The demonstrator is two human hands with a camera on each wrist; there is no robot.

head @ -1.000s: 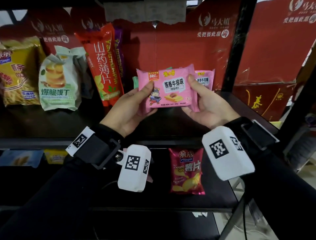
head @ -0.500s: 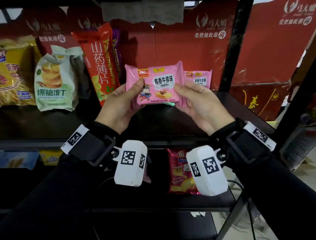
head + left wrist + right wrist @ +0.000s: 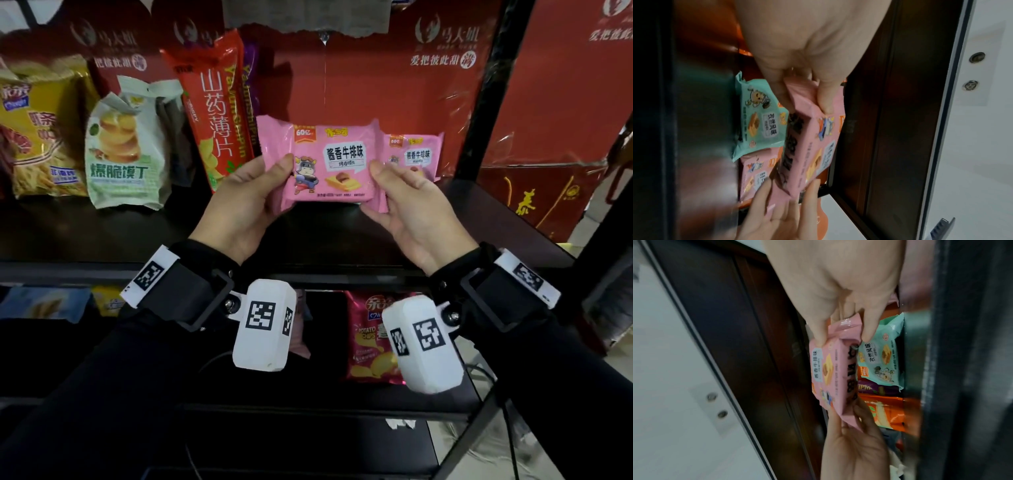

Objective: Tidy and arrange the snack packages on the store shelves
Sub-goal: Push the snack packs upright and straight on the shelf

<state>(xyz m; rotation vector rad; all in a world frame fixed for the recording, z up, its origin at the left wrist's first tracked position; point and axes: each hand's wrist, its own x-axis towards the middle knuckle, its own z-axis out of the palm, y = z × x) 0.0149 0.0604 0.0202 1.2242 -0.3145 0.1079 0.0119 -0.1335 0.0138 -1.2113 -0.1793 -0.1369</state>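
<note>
Snack packages are what I'm sorting, and right now I hold one pink packet [image 3: 327,161] upright, its front toward me, above the dark upper shelf [image 3: 102,236]. My left hand [image 3: 245,202] pinches its left edge, thumb on the front and fingers behind; my right hand [image 3: 407,205] pinches the right edge the same way, so both hands are clamped on it. Compared with a second ago, the packet has drifted leftward and sits squarer, away from the matching pink packet [image 3: 416,156] standing at the back, which it overlapped more closely before. That tells me, I judge, that I am lining it up to stand in front of or beside its twin, not lifting it away.

The wrist views show a teal packet [image 3: 760,118] lying just behind the held one (the head view hides it almost wholly), with an orange yam-chip bag [image 3: 214,106] leaning further left. A green-and-white bag [image 3: 128,147] and a yellow bag [image 3: 37,133] stand on the left part of the shelf, well apart from my hands. On the shelf below lies a red potato-chip bag [image 3: 368,339].

Placement is not yet done; the packet hangs clear of the shelf.
</note>
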